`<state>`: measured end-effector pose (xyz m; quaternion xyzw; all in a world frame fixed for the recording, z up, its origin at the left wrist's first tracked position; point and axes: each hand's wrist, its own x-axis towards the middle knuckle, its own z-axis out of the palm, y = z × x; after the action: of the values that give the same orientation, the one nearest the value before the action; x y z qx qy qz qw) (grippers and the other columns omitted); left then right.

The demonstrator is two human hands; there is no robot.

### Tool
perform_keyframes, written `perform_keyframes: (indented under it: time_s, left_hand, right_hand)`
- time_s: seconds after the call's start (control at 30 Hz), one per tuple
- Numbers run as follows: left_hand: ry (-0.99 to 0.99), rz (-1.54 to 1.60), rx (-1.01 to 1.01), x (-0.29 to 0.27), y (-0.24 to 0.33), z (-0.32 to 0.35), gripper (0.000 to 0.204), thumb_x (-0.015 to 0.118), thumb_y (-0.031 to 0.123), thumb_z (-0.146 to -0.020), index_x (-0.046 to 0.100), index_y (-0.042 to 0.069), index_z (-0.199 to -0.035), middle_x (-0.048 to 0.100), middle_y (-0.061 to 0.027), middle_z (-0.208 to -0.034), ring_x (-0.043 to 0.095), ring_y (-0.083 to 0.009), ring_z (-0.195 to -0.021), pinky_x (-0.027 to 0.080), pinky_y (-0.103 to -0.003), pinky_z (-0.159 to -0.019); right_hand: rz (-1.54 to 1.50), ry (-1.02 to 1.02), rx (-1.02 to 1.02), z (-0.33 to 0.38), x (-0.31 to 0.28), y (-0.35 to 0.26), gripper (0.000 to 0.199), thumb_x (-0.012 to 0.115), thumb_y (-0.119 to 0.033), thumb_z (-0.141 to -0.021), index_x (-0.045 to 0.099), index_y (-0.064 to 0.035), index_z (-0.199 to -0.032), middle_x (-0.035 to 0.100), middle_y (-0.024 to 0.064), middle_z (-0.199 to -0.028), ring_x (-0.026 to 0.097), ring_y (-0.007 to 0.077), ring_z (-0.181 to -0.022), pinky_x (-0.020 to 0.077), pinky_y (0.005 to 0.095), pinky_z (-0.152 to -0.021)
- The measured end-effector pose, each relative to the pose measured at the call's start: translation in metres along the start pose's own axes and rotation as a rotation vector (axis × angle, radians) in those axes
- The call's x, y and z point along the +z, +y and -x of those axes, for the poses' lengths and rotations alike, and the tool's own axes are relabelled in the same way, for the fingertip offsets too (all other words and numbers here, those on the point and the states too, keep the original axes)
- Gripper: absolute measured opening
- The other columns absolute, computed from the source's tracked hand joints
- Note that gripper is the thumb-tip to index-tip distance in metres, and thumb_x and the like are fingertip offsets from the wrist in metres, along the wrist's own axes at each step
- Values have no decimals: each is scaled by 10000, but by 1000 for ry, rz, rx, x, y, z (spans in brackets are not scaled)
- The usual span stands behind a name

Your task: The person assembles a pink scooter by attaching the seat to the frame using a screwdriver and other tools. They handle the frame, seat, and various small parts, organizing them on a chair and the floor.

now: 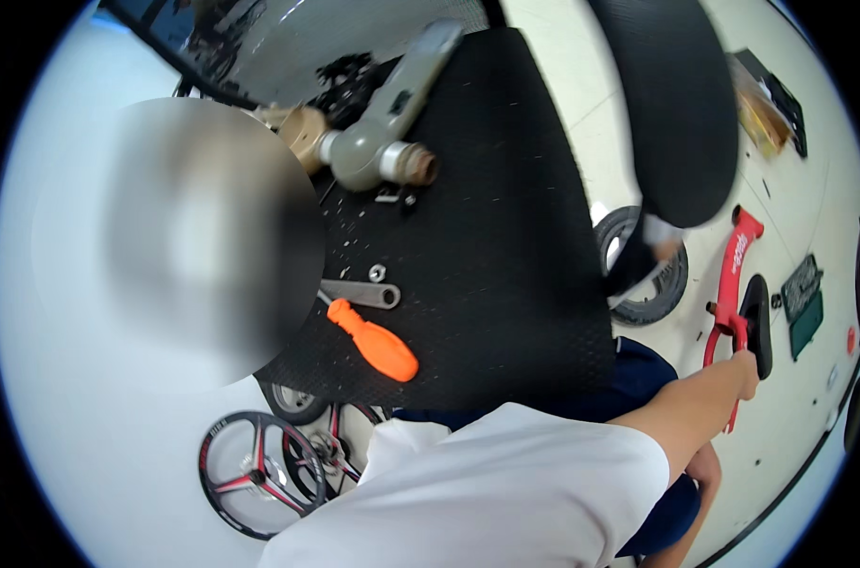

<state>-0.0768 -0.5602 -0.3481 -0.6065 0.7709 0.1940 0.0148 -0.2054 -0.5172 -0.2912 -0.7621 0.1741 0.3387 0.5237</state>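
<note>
Stretched out to the right, my right hand (747, 372) is closed on the lower end of a red bicycle frame (730, 275). Its fingers are partly hidden behind the hand. The frame stands over the floor, with a black saddle-shaped part (757, 327) beside it. My left hand does not show. On the black table mat (505, 237) in front of me lie an orange-handled screwdriver (378, 350), a grey wrench (363, 292) and a metal nut (378, 273). Farther up the mat rests a grey-green tube assembly (359, 151) with a rusty brown end.
A large blurred pale round shape (203, 246) covers the left side. Another person's black-clothed leg (681, 104) is beyond the table, near a tyred wheel (671, 293). Spoked wheels (259, 478) stand at lower left. A green tool case (806, 322) lies open on the floor.
</note>
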Motion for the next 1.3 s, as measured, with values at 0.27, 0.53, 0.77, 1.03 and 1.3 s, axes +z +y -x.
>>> perform_keyframes:
  time_s: [0.27,0.53,0.77,1.03,1.3]
  left_hand:
    - [57,76,16,-25,-2,27,278,757,261,-781,751,221,-1056,726,-7,-1070,686,-247,-1020,534,-419,-782]
    - [90,39,67,-46,7,48,284,743,261,-799,744,217,-1080,723,-9,-1089,683,-255,-1031,534,-424,-777]
    - [70,57,68,-33,9,69,290,731,261,-815,738,213,-1101,719,-11,-1106,681,-262,-1041,534,-428,-773]
    - [54,31,101,-38,13,78,297,718,261,-833,731,208,-1124,716,-13,-1125,678,-270,-1053,534,-434,-768]
    - [79,-27,187,-53,20,58,304,704,261,-851,724,204,-1148,712,-15,-1145,675,-278,-1065,534,-439,-763]
  right_hand:
    - [390,583,-333,94,-53,-221,128,562,-65,-929,603,38,-993,626,124,-840,584,177,-669,454,305,-668]
    - [596,274,-869,26,55,-410,178,666,-50,-711,689,11,-877,644,150,-784,638,295,-689,505,337,-630]
    - [970,321,-1210,-61,144,-472,355,712,-42,-777,650,-7,-1125,608,110,-1005,649,221,-907,543,331,-735]
    - [1193,486,-1425,-113,143,-481,57,650,-74,-774,647,-26,-803,626,83,-895,674,187,-753,556,296,-612]
    - [818,638,-921,18,75,-407,309,821,-78,-661,651,-39,-917,710,97,-904,674,223,-713,531,327,-650]
